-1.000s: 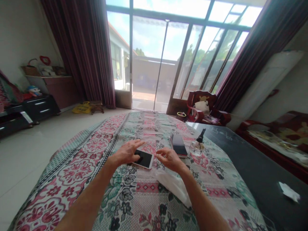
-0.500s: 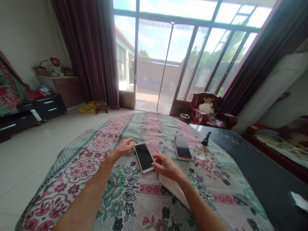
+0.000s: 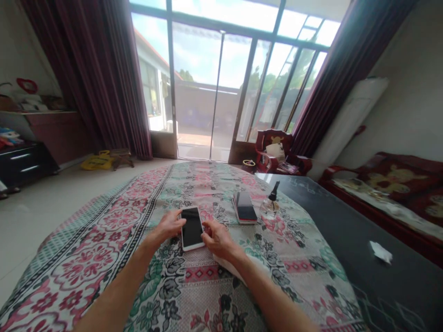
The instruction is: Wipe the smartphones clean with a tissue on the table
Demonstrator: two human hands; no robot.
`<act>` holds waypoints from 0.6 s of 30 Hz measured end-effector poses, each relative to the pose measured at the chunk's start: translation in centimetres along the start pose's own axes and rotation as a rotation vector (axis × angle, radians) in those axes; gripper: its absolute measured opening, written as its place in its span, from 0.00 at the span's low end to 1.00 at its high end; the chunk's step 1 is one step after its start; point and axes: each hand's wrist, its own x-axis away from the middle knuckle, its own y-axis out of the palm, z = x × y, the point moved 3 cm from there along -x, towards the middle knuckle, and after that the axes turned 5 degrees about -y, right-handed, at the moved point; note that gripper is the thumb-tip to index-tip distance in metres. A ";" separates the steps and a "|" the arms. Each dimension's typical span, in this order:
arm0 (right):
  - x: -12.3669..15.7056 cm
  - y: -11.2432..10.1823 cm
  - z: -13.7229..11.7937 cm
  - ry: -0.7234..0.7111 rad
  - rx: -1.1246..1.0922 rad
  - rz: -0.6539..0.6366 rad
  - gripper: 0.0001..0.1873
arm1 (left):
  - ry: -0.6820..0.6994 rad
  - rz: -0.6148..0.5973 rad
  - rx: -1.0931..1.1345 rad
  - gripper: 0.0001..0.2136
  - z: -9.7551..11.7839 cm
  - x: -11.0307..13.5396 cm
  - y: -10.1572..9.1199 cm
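Both your left hand (image 3: 170, 224) and right hand (image 3: 219, 238) grip the phone (image 3: 191, 229) between them; press its edges evenly.

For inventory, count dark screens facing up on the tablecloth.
2: one on the white device between left hand and right hand, one topping the stack by the bottle. More may hide beneath.

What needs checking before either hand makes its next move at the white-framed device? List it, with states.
1. White-framed device screen up: ok.
2. Left hand at the device's left edge: ok.
3. Right hand at its right edge: ok.
4. Firmness of either grip: cannot tell; fingers partly hidden.
5. Dark-topped stack and clear bottle apart from both hands: ok.
6. White cloth fully visible: not ok; right forearm covers part.
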 end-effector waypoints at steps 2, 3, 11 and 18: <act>0.0 0.2 0.1 0.016 -0.022 0.010 0.18 | -0.017 0.021 0.086 0.22 0.1 0.2 0.6; 0.0 0.3 0.2 0.036 -0.043 0.010 0.18 | -0.022 0.029 0.144 0.23 0.2 0.4 0.9; -0.3 0.1 0.6 0.235 -0.233 -0.042 0.20 | -0.058 -0.094 0.516 0.12 0.4 0.7 2.4; 1.0 0.7 -1.8 0.124 0.002 0.025 0.40 | -0.015 0.010 0.576 0.09 0.9 1.0 3.3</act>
